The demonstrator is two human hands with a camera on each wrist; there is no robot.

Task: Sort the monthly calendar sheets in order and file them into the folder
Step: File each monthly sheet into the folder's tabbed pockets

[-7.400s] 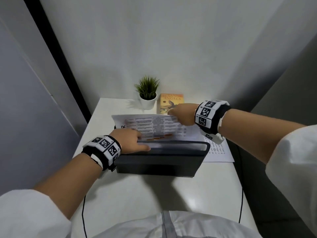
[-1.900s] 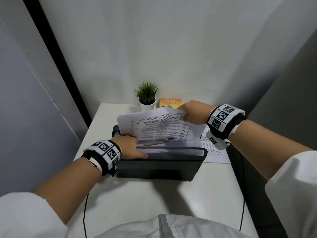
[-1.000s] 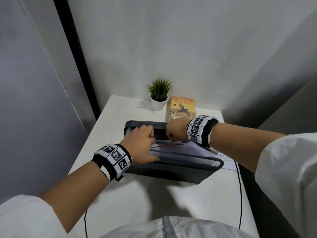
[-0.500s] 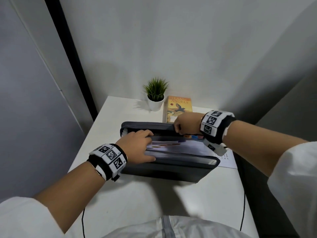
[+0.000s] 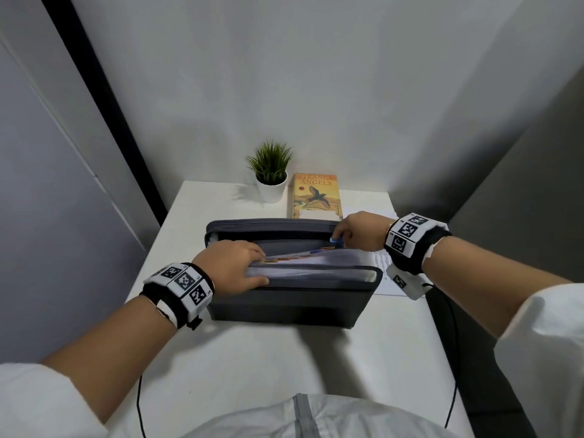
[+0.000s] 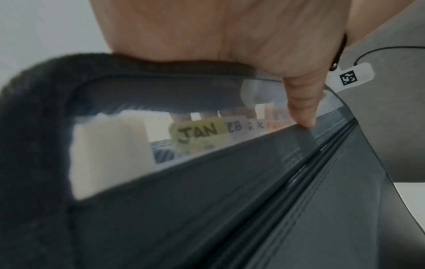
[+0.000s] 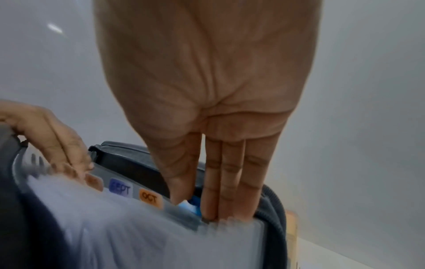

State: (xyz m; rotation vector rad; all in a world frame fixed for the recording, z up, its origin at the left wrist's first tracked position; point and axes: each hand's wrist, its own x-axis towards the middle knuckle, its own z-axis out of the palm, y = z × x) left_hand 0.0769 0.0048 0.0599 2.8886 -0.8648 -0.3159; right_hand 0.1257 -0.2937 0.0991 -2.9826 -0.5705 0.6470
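Right hand (image 5: 360,230) pinching a blue tab (image 7: 192,204), left hand (image 5: 232,268) gripping the folder (image 5: 284,300) at its near wall: either slipping could shut the pockets (image 5: 316,263).

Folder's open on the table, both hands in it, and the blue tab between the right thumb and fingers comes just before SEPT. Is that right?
Not quite. The folder is open on the table with the left hand and right hand in it, but the right wrist view shows the blue tab just past the OCT tab, which follows the SEPT tab.
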